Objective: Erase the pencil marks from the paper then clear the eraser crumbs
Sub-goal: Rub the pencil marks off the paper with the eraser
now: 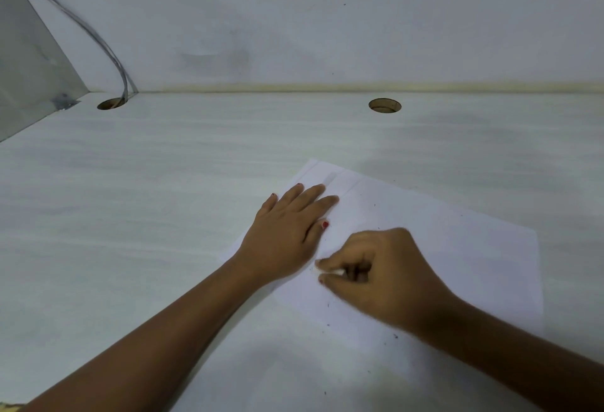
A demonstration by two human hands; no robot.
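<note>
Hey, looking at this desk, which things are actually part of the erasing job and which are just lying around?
Part of the job:
paper, pressed flat by the left hand
eraser, pinched in the right hand
dark crumbs scattered on the sheet

Just there:
two cable holes in the desk
cables running into the left hole
grey panel at far left

Pale wood-grain desk (163, 182), two round cable holes (384, 105), grey cables (98, 38) down white wall (327, 19).
</note>
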